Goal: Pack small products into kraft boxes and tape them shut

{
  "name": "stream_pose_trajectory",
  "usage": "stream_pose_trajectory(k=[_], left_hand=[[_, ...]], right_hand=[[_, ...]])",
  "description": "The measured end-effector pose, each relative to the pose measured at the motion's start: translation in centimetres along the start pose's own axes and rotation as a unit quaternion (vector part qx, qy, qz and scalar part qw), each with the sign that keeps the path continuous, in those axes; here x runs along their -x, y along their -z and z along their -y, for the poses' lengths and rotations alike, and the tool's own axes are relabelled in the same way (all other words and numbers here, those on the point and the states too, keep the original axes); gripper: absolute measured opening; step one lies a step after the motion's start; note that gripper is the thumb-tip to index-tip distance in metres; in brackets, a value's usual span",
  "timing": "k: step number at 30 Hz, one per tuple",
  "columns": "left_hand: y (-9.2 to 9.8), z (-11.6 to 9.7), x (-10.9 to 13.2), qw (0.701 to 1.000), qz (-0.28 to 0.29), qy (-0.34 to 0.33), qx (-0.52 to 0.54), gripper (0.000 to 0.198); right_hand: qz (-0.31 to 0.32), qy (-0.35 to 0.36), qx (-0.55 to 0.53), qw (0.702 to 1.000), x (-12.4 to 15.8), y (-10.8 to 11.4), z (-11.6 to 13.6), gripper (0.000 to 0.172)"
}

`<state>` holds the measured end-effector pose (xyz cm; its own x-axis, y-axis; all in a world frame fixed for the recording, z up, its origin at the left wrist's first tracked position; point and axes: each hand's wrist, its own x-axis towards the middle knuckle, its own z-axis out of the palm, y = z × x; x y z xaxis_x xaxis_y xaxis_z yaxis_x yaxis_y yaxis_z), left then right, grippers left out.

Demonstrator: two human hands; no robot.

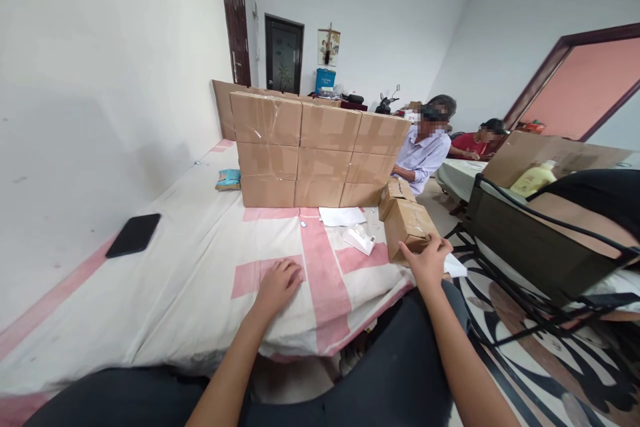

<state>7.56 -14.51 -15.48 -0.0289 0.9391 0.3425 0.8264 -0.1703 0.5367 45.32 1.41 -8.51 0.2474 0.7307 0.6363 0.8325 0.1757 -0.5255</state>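
My left hand [280, 285] lies palm down on the pink and white tablecloth [200, 280], fingers extended and holding nothing. At the table's right edge, my right hand [428, 260] spans the near end of a small taped cardboard box [410, 219], thumb on the left and fingers on the right. Behind that box stands another cardboard box [397, 189]. A white tape dispenser [359, 240] lies between my hands, left of the box. White paper [343, 216] lies flat beyond the dispenser. More white paper [455, 265] shows beside my right hand.
A wall of stacked cardboard boxes [323, 163] stands across the table. A black phone [133, 235] and a blue packet [229, 179] lie to the left. A person in a light shirt [425, 153] sits beyond the boxes, and a dark folding chair [540, 253] stands at right.
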Motion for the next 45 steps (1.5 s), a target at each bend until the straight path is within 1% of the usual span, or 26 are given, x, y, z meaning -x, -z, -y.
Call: stream_pose_trajectory(k=[4,7,9,12,16,20,24,27,29,34,39,45], left_hand=[[-0.1,0.0,0.0,1.000,-0.005,-0.001,-0.002,0.022],[-0.2,0.1,0.0,1.000,-0.004,-0.004,-0.007,0.022],[-0.3,0.3,0.1,1.000,0.002,-0.007,-0.013,0.022],[-0.4,0.4,0.2,1.000,0.004,-0.004,-0.018,0.022],[-0.4,0.3,0.3,1.000,0.005,0.002,-0.020,0.023],[-0.3,0.1,0.2,1.000,0.006,0.001,-0.018,0.024],[-0.3,0.2,0.2,1.000,-0.001,0.003,-0.019,0.024],[-0.2,0.1,0.1,1.000,0.003,0.006,-0.025,0.024],[-0.1,-0.1,0.1,1.000,0.007,0.008,-0.029,0.024],[-0.1,-0.1,0.2,0.999,0.005,0.006,-0.034,0.025],[-0.2,0.5,0.4,1.000,0.008,0.002,-0.015,0.026],[0.1,0.4,1.0,0.999,0.004,0.024,0.024,0.025]], right_hand=[[0.026,0.032,0.005,0.999,-1.3,0.1,-0.7,0.091],[0.050,0.071,0.011,0.996,-1.5,0.6,-1.7,0.092],[0.060,0.084,0.015,0.995,-1.3,0.9,-2.1,0.093],[0.064,0.045,0.038,0.996,-1.4,1.1,-1.8,0.091],[0.090,-0.017,0.095,0.991,-2.2,0.9,-0.5,0.087],[0.121,-0.035,0.145,0.981,-3.6,0.6,-0.1,0.085],[0.145,-0.040,0.158,0.976,-5.3,-0.2,-1.2,0.083],[0.143,-0.018,0.142,0.979,-6.6,-1.4,-2.7,0.085],[0.129,0.003,0.120,0.984,-7.2,-2.4,-3.8,0.088],[0.094,0.038,0.048,0.994,-7.5,-4.3,-5.6,0.093],[0.084,0.033,0.018,0.996,-6.9,-4.9,-6.1,0.096],[0.092,0.025,0.010,0.995,-6.8,-5.4,-5.8,0.105]])
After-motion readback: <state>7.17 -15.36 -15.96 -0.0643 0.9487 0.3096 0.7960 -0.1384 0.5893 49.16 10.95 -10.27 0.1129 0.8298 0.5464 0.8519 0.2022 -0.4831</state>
